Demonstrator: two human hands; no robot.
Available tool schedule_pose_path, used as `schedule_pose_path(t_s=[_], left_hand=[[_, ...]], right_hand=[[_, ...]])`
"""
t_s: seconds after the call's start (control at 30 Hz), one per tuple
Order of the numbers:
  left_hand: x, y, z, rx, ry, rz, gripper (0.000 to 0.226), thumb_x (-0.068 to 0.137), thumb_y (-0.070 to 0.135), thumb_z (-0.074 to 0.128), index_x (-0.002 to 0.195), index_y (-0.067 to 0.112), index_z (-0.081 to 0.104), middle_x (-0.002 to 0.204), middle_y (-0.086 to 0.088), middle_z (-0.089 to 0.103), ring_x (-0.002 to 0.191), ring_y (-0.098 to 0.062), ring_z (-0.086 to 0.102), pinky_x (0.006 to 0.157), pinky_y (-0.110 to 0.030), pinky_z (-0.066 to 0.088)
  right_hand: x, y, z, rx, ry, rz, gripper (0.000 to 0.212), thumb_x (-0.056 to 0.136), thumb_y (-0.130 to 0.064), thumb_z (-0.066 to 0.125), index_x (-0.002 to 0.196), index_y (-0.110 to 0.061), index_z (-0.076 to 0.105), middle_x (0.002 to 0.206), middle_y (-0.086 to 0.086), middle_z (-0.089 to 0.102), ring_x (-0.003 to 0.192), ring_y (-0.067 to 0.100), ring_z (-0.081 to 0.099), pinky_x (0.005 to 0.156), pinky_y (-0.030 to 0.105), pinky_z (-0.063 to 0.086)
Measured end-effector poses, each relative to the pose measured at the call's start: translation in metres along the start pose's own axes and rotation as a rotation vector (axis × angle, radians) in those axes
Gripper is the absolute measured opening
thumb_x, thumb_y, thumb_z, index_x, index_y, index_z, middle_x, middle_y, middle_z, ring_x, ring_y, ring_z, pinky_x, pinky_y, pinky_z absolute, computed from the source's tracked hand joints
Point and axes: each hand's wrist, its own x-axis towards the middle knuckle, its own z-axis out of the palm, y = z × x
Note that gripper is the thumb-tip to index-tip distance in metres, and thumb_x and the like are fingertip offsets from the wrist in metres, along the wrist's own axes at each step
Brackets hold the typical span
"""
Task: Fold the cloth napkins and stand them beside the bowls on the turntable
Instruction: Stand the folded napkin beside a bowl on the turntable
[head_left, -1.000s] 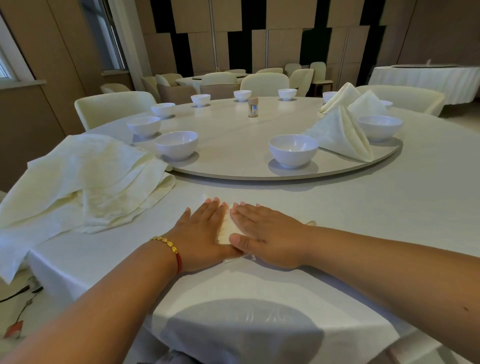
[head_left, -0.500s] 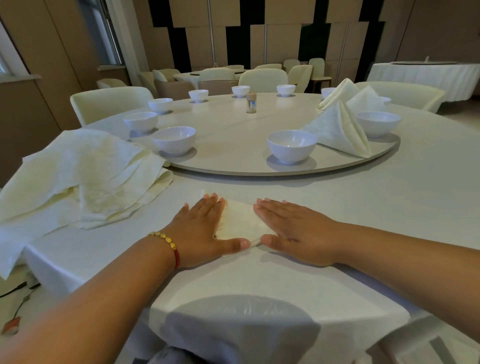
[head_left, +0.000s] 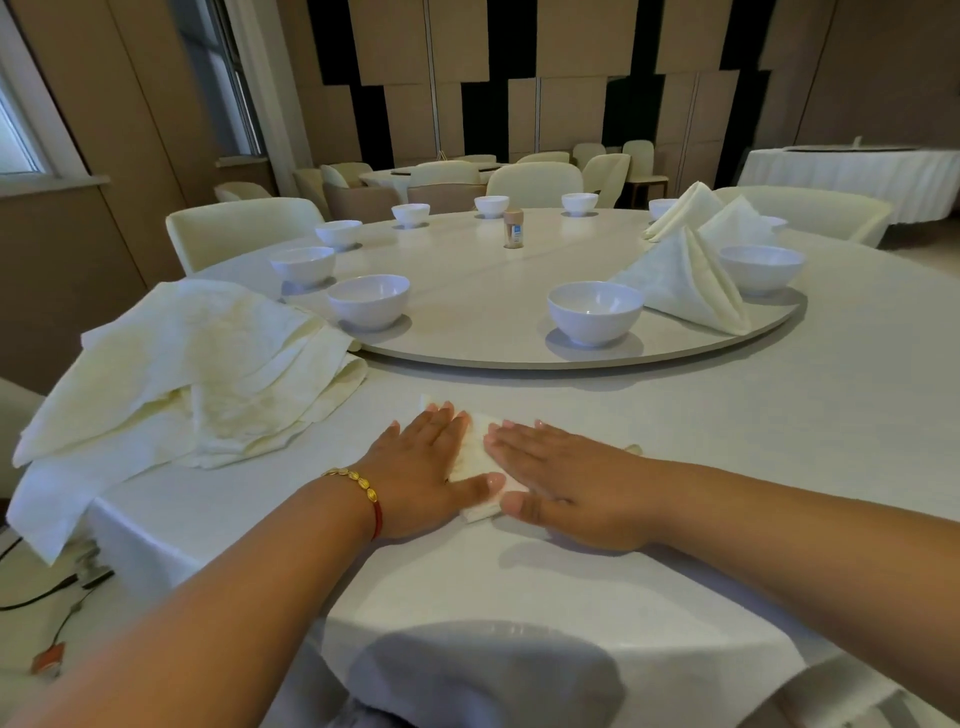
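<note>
Risk, as judged from the present position: the part-folded napkin (head_left: 480, 457) is small and layered, and its creases are held only by palm pressure. If either palm lifts unevenly, the layers are likely to spring open or slide on the smooth cloth covering the counter (head_left: 779, 415). The napkin sits near the counter's near edge, where the cloth drapes over; a drag toward the person could pull it off. A weak crease would likely leave the napkin unable to stand on the turntable (head_left: 467, 291).

Positions, left to right. The pile of unfolded napkins (head_left: 197, 364) lies at the left edge of the counter, partly overhanging, well apart from the hands. The left hand (head_left: 421, 467), fingers straight and flat, presses on the left part of the napkin, gripping nothing. The napkin lies between and beneath both palms; only a narrow strip and a near corner show. The right hand (head_left: 566, 483), equally flat with fingers extended, presses its right part, thumb tips nearly meeting. Beyond, the nearest bowl (head_left: 595, 312) stands at the turntable's near rim with one standing napkin (head_left: 685, 280) just beside it on the right.
</note>
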Motion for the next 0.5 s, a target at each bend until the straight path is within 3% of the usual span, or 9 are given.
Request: schedule_pose_path(t_s=[0.13,0.3,0.5], left_hand=[[0.010,-0.015,0.001,-0.001,0.046,0.003,0.065,0.100,0.051,0.013,0.153,0.021,-0.009,0.160,0.004,-0.014,0.146,-0.009,-0.014,0.120,-0.033,-0.004],[0.031,-0.030,-0.002,-0.015,0.080,-0.057,0.058,0.103,0.042,0.013,0.154,0.021,-0.004,0.161,0.003,-0.007,0.147,-0.010,-0.007,0.119,-0.034,-0.002],[0.037,-0.034,-0.002,-0.094,0.209,-0.106,0.057,0.103,0.039,0.022,0.154,0.018,0.006,0.161,-0.002,0.011,0.147,-0.016,0.010,0.119,-0.035,0.008]], right_hand=[[0.000,0.006,0.002,0.024,-0.026,-0.024,0.097,0.069,-0.071,-0.007,0.153,-0.022,-0.011,0.159,-0.008,-0.019,0.141,-0.003,-0.022,0.107,0.010,-0.021],[-0.001,0.005,0.009,-0.020,-0.016,-0.069,0.091,0.074,-0.073,-0.006,0.152,-0.026,-0.013,0.158,-0.011,-0.021,0.141,-0.002,-0.024,0.116,0.022,-0.014],[-0.005,0.004,0.011,0.020,-0.017,-0.071,0.090,0.073,-0.075,-0.004,0.151,-0.031,-0.013,0.157,-0.016,-0.021,0.140,-0.005,-0.024,0.118,0.025,-0.011]])
